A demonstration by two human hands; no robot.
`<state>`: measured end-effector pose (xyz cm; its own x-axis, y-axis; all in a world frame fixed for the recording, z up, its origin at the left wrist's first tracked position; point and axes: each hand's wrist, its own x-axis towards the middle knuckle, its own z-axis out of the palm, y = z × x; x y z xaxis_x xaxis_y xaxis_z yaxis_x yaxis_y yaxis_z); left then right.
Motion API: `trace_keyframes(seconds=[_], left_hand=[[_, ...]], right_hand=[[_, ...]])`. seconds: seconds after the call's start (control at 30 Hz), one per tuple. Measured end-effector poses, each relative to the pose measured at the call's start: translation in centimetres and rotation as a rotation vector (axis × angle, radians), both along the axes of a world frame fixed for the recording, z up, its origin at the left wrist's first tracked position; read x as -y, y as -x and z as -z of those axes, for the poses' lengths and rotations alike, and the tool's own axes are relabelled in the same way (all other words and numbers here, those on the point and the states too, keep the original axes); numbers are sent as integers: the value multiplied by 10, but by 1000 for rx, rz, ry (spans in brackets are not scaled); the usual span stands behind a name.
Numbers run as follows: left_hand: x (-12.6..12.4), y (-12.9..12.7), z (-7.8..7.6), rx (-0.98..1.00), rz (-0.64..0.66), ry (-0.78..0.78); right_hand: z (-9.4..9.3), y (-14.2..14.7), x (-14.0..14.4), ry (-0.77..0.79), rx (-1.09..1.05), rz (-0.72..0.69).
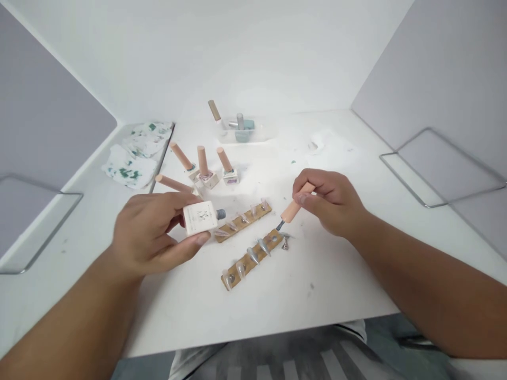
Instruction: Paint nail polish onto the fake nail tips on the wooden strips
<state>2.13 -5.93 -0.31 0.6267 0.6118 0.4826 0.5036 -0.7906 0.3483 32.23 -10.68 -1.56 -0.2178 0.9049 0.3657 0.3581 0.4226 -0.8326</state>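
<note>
bottles point(204, 169) behind strips point(253, 254) (tissues point(134, 155) left)

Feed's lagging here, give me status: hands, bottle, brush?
Left hand holds open polish bottle, tilted sideways. Right hand holds brush cap, tip at the near nail strip. Nothing between them; second strip lies behind.

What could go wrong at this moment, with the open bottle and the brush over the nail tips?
The left hand holds the uncapped polish bottle tilted on its side over the table, so polish may drip out. The brush in the right hand works at the end of the front strip; its loaded tip could smear the wood or neighbouring tips.
</note>
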Motion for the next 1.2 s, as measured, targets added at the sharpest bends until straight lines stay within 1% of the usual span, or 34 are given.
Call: trace_keyframes(seconds=[0.07, 0.13, 0.2, 0.27, 0.3, 0.37, 0.43, 0.47, 0.53, 0.6, 0.63, 0.67, 0.73, 0.83, 0.93, 1.07, 1.2], left_hand=[[-1, -2, -2, 83, 67, -34], [-2, -3, -2, 129, 92, -34], [-2, -3, 1, 168, 102, 8], [0, -5, 5, 237, 114, 89], [1, -6, 7, 287, 121, 137], [5, -11, 9, 389, 124, 253], [10, -17, 8, 443, 140, 372], [14, -21, 5, 447, 156, 434], [25, -28, -3, 452, 190, 585], [40, -36, -12, 522, 223, 875], [49, -41, -16, 527, 237, 997], [58, -45, -19, 524, 252, 1090], [76, -54, -22, 561, 244, 1205], [99, -63, -20, 610, 235, 1226], [113, -66, -15, 635, 220, 1220], [123, -62, -10, 639, 207, 1207], [126, -58, -6, 617, 188, 1202]], right_hand=[[-1, 1, 1, -27, -1, -15], [-7, 3, 3, -101, 15, -16], [-17, 4, 8, -225, 21, -14], [-29, 2, 14, -343, 18, -7], [-33, 0, 18, -377, 16, 8], [-38, -6, 25, -389, -11, 70], [-38, -13, 32, -318, -112, 146], [-36, -16, 36, -274, -175, 154], [-33, -21, 43, -193, -266, 126], [-35, -22, 51, -159, -321, 90], [-37, -22, 54, -157, -341, 69], [-41, -21, 57, -154, -349, 49], [-50, -19, 60, -139, -337, 9], [-64, -16, 60, -111, -277, -69], [-71, -13, 57, -100, -210, -134], [-71, -10, 54, -77, -144, -163], [-68, -6, 54, -60, -111, -167]])
